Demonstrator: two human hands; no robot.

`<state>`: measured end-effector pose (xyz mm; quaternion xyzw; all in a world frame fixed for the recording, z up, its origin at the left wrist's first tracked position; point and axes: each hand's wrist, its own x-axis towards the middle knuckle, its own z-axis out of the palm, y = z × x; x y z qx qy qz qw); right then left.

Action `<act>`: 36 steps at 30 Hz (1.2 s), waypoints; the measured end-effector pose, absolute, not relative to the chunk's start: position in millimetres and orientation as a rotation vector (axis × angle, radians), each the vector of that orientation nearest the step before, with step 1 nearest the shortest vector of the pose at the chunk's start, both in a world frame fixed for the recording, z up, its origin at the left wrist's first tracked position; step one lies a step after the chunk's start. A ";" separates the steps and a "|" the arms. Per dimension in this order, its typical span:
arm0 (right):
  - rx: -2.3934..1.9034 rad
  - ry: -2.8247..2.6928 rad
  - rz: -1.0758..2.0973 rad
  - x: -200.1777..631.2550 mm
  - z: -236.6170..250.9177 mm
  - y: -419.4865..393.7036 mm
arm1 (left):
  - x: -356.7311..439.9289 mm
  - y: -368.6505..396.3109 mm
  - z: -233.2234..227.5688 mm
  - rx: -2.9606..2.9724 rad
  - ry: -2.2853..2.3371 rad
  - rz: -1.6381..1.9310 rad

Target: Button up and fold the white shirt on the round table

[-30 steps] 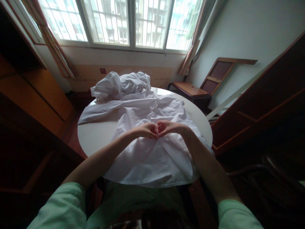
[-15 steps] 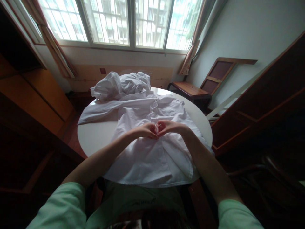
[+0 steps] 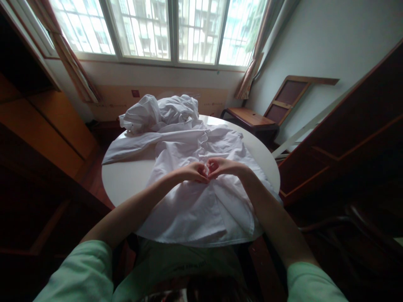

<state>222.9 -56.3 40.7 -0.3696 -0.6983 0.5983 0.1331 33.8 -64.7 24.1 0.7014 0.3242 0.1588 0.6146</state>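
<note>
A white long-sleeved shirt lies spread over the round white table, its hem at the table's near edge and one sleeve reaching the table's left side. Over the table's middle, the left hand and right hand meet fingertip to fingertip, pinching the shirt's front; exactly which part is too small to tell for certain. Crumpled white cloth sits heaped at the table's far edge. Beyond the table is a barred window; a wooden chair stands to the table's far right.
</note>
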 end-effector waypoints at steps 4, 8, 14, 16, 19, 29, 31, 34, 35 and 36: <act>-1.083 -2.021 1.727 221.7 40.9 -56.7 | 33.8 -64.7 23.9 1.615 0.748 0.371; -1.070 -2.025 1.722 221.4 42.6 -57.5 | 33.7 -67.0 27.3 1.622 0.788 0.365; -1.066 -1.998 1.783 225.2 47.2 -59.3 | 33.9 -69.5 29.5 1.574 0.791 0.386; -1.045 -2.014 1.795 225.9 49.8 -60.8 | 33.8 -69.2 29.0 1.559 0.779 0.386; -0.972 -2.078 1.806 225.5 53.5 -62.9 | 32.9 -68.3 28.4 1.566 0.760 0.380; -0.882 -2.107 1.821 222.4 52.2 -62.8 | 31.0 -68.4 30.7 1.569 0.699 0.353; -0.908 -2.108 1.822 221.4 53.9 -63.9 | 31.1 -68.8 32.2 1.571 0.698 0.346; -0.987 -2.159 1.767 220.5 55.9 -64.8 | 31.3 -69.0 33.7 1.573 0.708 0.342; -1.023 -2.184 1.748 220.7 56.1 -64.8 | 31.5 -69.0 33.7 1.566 0.715 0.351; -1.058 -2.207 1.735 221.1 56.0 -64.6 | 31.8 -69.0 33.4 1.559 0.725 0.365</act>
